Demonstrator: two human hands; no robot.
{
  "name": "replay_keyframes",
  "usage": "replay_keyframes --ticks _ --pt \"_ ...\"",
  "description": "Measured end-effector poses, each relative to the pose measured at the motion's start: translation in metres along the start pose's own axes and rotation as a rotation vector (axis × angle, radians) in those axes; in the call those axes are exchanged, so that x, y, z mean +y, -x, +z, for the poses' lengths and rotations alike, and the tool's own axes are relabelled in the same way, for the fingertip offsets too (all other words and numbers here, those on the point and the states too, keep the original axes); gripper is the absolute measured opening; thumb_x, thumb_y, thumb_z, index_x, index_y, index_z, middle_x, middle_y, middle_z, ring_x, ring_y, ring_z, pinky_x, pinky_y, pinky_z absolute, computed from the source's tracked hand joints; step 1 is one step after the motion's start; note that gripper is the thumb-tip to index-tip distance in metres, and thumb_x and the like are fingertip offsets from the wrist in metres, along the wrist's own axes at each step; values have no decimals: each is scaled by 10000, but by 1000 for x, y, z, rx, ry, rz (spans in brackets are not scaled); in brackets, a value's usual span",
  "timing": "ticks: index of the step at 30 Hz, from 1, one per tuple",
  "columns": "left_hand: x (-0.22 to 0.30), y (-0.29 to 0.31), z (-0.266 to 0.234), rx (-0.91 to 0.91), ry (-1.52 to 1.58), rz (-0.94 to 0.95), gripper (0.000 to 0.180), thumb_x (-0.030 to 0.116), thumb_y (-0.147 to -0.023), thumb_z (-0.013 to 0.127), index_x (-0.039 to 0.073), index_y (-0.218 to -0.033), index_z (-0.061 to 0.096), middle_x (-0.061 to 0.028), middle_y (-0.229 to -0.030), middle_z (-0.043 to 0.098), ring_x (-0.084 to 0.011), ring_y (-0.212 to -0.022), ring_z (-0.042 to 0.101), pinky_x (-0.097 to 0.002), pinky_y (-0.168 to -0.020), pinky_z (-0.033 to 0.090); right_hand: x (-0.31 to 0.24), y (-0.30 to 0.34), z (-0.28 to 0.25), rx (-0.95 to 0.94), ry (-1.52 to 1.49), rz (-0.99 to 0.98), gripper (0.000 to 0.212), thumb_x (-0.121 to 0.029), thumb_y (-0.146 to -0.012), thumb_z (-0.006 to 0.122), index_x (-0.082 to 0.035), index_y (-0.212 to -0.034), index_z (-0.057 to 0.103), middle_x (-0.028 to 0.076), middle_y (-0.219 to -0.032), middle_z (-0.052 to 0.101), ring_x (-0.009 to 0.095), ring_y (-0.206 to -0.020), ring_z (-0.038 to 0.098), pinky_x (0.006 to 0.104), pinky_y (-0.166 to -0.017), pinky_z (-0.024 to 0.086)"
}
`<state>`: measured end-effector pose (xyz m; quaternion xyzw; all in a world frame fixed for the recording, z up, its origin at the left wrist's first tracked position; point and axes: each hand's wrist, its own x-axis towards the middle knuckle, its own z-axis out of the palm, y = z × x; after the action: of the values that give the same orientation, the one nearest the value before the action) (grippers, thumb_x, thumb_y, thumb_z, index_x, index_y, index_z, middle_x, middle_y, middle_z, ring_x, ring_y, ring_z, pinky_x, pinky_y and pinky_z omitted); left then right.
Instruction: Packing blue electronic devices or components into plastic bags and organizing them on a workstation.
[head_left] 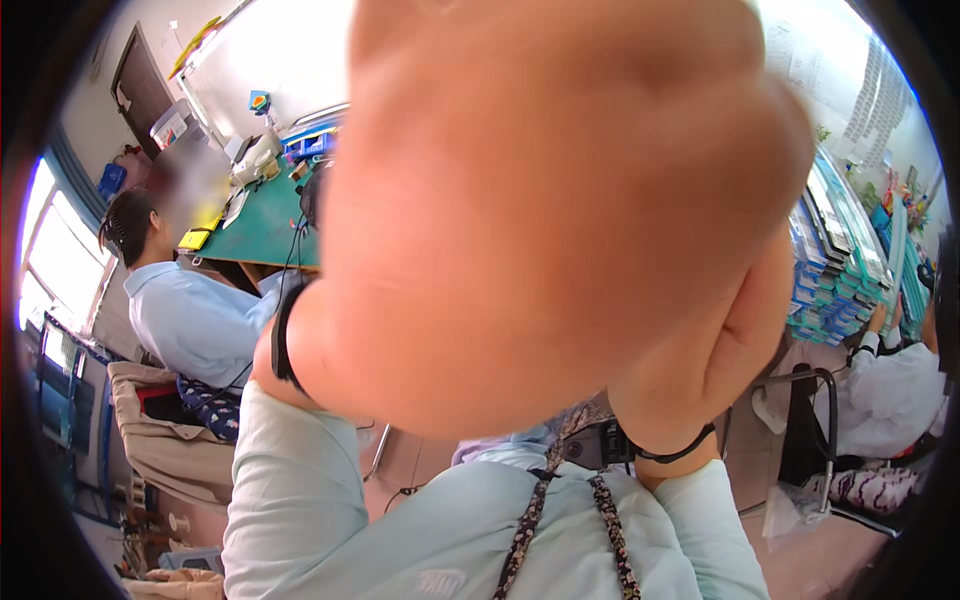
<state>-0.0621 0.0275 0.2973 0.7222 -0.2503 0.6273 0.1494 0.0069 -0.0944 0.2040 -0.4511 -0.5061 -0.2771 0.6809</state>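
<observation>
Black device (598,445) sits against the front of the wearer's mint top (450,535), near the right wrist. The left hand (470,250), large and blurred, overlaps the right hand (725,345); I cannot tell whether either grips anything. Black bands (284,340) circle both wrists.

A green table (262,224) carries a yellow object (199,234) and paper (236,208).

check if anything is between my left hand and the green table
Possibly black cables: they cross the near edge of the green table, beside your left hand in the picture. The person in light blue sits farther left. Your blurred hand hides anything behind it.
</observation>
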Motion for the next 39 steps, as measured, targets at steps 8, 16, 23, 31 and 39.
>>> replay_keyframes --ticks 8,16,23,31,39 --pt "-7 0 -26 167 109 -132 85 -13 -854 445 11 -816 517 -47 -650 458 -93 -493 357 -205 -442 311 7 -6 11 80 -58 320 288 -212 -989 383 16 -1015 556 5 -589 499 37 -535 398 165 -535 293" --pt "7 60 -10 171 64 -326 331 279 -902 550 -21 -1003 451 16 -598 308 -57 -481 248 -224 -429 176 21 7 3 -28 -541 463 173 -97 -897 591 -15 -1036 530 0 -823 536 46 -729 482 189 -657 394" --pt "29 79 -5 -308 183 -656 532 358 -686 771 1 -1014 551 20 -690 416 -71 -622 323 -230 -544 236 37 12 2 -153 -824 272 281 -98 -765 712 -29 -982 547 79 -951 469 122 -817 469 254 -739 404" --pt "39 75 -9 -235 410 -804 220 191 -640 739 29 -783 695 -18 -693 485 -116 -631 382 -263 -567 269 33 16 1 -211 -800 259 313 -54 -704 727 -55 -970 563 84 -955 458 143 -818 493 249 -741 410" --pt "33 92 -11 -103 573 -634 149 128 -670 764 48 -785 711 33 -639 370 -69 -505 286 -247 -464 171 27 27 4 -150 -926 308 120 -114 -787 689 -142 -857 596 72 -916 458 170 -826 494 283 -763 427"
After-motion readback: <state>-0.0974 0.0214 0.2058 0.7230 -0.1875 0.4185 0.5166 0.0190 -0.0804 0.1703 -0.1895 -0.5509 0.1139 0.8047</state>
